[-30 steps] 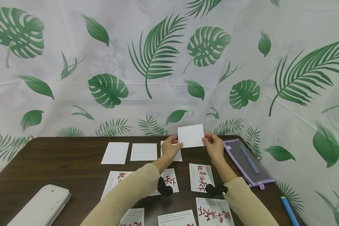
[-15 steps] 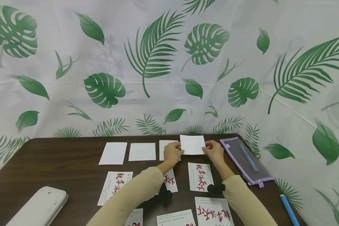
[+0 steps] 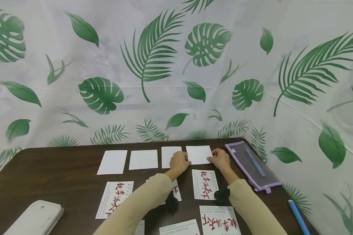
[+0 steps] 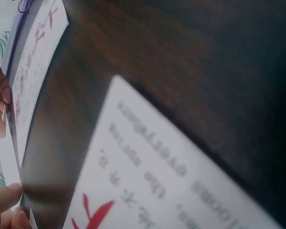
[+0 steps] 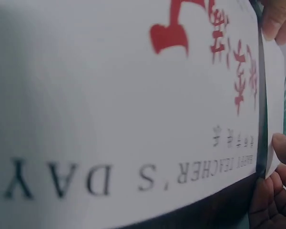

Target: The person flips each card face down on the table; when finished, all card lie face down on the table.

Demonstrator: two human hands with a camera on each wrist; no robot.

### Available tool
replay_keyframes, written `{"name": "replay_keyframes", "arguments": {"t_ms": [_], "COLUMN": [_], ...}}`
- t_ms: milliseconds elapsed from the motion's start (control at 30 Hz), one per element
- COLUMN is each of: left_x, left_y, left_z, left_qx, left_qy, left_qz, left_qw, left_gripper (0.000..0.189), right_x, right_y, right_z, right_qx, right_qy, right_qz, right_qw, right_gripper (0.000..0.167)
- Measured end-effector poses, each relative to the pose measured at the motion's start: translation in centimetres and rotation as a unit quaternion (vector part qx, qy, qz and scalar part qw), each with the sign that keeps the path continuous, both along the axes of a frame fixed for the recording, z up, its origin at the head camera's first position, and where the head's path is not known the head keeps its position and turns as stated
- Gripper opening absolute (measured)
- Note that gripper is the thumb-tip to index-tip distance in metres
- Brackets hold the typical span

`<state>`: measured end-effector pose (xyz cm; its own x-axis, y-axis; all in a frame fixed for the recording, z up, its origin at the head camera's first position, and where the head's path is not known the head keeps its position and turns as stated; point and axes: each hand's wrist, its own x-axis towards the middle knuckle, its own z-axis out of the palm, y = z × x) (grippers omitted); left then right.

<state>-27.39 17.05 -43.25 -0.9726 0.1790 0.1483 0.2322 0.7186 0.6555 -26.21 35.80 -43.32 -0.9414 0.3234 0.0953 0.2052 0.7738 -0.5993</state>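
At the back of the table, both hands hold a blank white card [image 3: 199, 155] by its two lower corners. My left hand [image 3: 178, 162] pinches its left corner, and my right hand [image 3: 220, 159] pinches the right one. The card lies at the right end of a row of blank white cards, beside a third card [image 3: 167, 157] partly covered by the left hand. In the left wrist view, thumb and fingers [image 4: 5, 196] meet at the card's edge. The right wrist view shows a thumb [image 5: 283, 149] on it. Just below the held card lies a card with red characters [image 3: 205, 184].
More white cards [image 3: 143, 159] line the back left. Printed cards [image 3: 115, 199] lie nearer, some behind the sleeves. A mesh zip pouch [image 3: 254, 166] with purple trim holds a blue pen at right. Another blue pen [image 3: 299, 217] and a white device [image 3: 35, 218] flank the table [image 3: 61, 176].
The held white card has come down from above the table's back edge to the row of blank cards, both hands lowering with it. The head view has shifted slightly.
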Motion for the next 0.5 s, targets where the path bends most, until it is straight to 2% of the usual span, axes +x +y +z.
{"name": "replay_keyframes", "arguments": {"t_ms": [167,500], "left_x": [0.0,-0.39], "left_y": [0.06,0.22], "left_z": [-0.44,-0.68], "left_qx": [-0.018,-0.065], "left_qy": [-0.002,0.01], "left_qz": [-0.004,-0.008], "left_qw": [0.9998,0.9978], "left_gripper": [0.031,0.03], "right_x": [-0.27,-0.24], "right_y": [-0.03,-0.17], "right_z": [-0.57,-0.78], "right_qx": [0.018,0.016], "right_qy": [0.002,0.021], "right_qz": [-0.001,0.001], "right_qw": [0.9998,0.9996], "right_gripper": [0.03,0.031]}}
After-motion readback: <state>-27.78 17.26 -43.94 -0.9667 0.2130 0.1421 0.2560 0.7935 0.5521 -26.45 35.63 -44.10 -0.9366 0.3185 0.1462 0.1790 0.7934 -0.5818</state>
